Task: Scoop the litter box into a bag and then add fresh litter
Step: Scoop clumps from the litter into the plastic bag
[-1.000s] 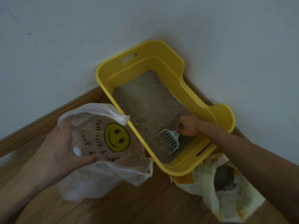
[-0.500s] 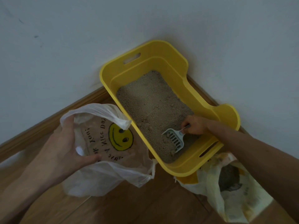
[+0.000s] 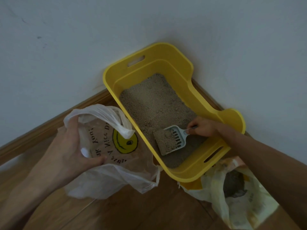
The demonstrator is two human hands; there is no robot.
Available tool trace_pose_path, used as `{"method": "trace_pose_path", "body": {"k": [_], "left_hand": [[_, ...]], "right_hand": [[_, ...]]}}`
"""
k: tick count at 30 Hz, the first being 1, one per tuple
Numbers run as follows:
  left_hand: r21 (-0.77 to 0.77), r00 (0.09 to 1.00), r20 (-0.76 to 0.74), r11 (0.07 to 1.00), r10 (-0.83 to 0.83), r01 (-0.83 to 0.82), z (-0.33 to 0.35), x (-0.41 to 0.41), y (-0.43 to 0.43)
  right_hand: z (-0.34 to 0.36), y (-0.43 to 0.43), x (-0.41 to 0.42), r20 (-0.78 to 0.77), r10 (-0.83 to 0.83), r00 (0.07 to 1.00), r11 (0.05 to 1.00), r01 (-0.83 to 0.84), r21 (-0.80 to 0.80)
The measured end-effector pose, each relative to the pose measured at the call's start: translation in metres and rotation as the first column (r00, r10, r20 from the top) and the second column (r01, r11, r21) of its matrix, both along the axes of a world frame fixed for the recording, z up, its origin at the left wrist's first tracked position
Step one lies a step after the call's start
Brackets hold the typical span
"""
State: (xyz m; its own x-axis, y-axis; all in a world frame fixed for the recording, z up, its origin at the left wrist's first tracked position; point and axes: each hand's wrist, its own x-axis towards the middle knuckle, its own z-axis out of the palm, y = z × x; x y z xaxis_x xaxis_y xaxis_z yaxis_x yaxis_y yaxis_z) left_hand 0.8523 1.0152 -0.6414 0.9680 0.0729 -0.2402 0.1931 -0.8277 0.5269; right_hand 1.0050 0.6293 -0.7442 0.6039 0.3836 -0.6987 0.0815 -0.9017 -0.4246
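On the wooden floor (image 3: 132,209), scooping seems under way: inside the litter box (image 3: 174,52) the right hand (image 3: 203,128) grips a loaded scoop (image 3: 172,141), which next must clear the rim to reach the bag (image 3: 113,176) that the left hand (image 3: 71,146) grips open beside the box.

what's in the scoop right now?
A heap of sandy litter covers the front of the scoop, which the right hand holds inside the litter box. Whatever lies under the heap is hidden.
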Motion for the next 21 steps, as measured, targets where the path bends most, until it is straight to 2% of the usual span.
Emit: {"method": "trace_pose_path", "body": {"k": [5,11,16,21], "left_hand": [[-0.022,1.0,-0.007,1.0,0.012,-0.012,0.002,-0.002,0.005],[-0.037,0.998,-0.054,0.999,0.033,-0.035,0.004,0.0,0.01],[-0.109,0.999,-0.043,0.994,0.022,-0.027,0.008,0.003,0.004],[-0.072,0.994,-0.087,0.995,0.06,-0.067,0.012,0.005,0.007]], "right_hand": [[0.005,0.003,-0.003,-0.027,-0.142,0.989,0.985,0.144,0.095],[0.005,0.008,-0.005,-0.035,-0.354,0.935,0.913,0.354,0.203],[0.007,0.01,-0.007,-0.007,-0.355,0.935,0.916,0.35,0.195],[0.008,0.014,-0.011,0.023,-0.371,0.928,0.913,0.361,0.191]]}}
